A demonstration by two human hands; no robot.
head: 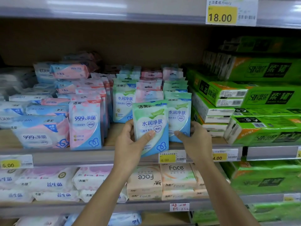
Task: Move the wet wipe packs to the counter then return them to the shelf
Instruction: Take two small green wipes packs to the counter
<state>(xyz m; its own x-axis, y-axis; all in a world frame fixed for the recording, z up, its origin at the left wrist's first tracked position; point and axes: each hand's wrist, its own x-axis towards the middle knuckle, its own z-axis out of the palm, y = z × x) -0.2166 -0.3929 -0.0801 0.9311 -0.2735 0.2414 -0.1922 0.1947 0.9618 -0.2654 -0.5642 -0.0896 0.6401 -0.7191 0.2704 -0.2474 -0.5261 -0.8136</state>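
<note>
My left hand [130, 144] grips a green and blue wet wipe pack [151, 126] by its lower left side, holding it upright just in front of the shelf edge [73, 156]. My right hand [193, 137] pinches the lower part of a second green wet wipe pack [179, 115], which stands at the front of its row on the shelf. More matching green packs [124, 98] stand in rows behind and to the left. Pink and blue wet wipe packs [85, 121] stand further left.
Green tissue bundles [260, 98] are stacked at the right of the same shelf. Flat wipe packs [39, 134] lie piled at the left. Price tags [172, 158] line the shelf edge. Peach tissue packs [162, 180] fill the shelf below. Another shelf board [114, 12] hangs overhead.
</note>
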